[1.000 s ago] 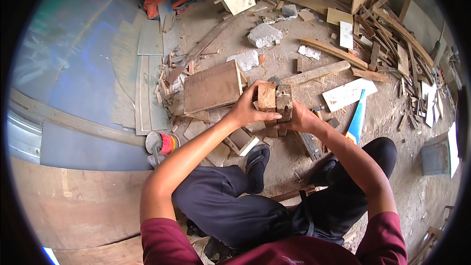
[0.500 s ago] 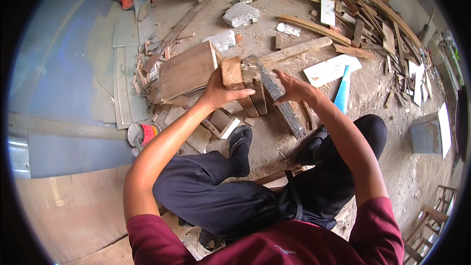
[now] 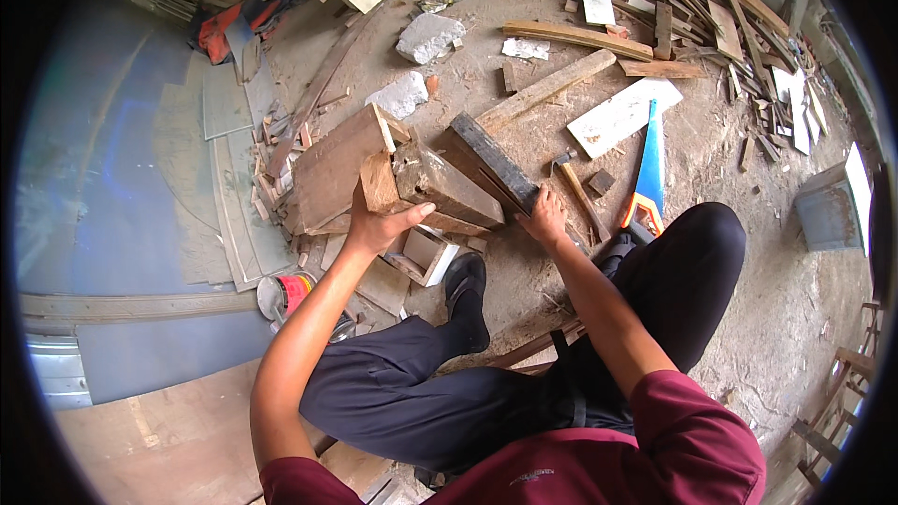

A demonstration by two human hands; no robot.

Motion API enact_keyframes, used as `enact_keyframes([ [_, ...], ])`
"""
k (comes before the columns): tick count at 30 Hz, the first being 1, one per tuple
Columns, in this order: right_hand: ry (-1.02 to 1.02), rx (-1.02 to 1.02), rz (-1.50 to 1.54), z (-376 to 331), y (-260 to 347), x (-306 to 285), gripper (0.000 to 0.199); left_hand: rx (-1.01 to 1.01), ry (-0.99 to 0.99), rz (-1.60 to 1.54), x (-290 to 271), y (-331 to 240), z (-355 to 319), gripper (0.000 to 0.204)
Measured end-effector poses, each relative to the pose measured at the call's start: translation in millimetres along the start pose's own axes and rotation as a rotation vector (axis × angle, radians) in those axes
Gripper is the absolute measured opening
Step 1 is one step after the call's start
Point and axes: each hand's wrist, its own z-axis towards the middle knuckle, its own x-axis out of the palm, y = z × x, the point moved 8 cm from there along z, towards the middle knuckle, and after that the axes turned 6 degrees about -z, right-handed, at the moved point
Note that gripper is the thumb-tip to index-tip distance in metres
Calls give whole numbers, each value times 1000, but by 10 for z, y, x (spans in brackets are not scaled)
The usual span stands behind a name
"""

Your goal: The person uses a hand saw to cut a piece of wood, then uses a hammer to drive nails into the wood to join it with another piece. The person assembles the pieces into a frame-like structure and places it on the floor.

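My left hand (image 3: pixel 382 227) is closed around the near end of two wood pieces side by side: a light brown block (image 3: pixel 379 185) and a weathered, thick timber (image 3: pixel 447 189). Its thumb presses on the timber's side. To the right, my right hand (image 3: pixel 545 217) grips the near end of a dark grey wooden beam (image 3: pixel 491 165), which slants away from me toward the far left. Behind my left hand stands a brown wooden box or panel (image 3: pixel 339 168). A hammer (image 3: pixel 582 192) lies just right of my right hand, beside a small dark wood block (image 3: pixel 601 181).
A handsaw (image 3: pixel 649 168) with a blue blade and orange handle leans by my right knee. A white board (image 3: pixel 622 117) and a long plank (image 3: pixel 547 91) lie beyond. Scrap wood (image 3: pixel 720 19) is piled far right. A red-labelled can (image 3: pixel 296 292) stands left of my foot.
My right hand has come down from the air onto the dark beam. My left hand has tilted and shifted the two wood pieces leftward and nearer. The hammer and saw handle have come into sight.
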Motion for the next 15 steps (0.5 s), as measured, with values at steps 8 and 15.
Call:
enact_keyframes([
  [8,77,-12,94,180,-97,-34,64,14,5,-63,-34,18,17,66],
  [15,228,-74,725,-146,107,-720,61,45,-8,-52,-122,61,-34,74],
])
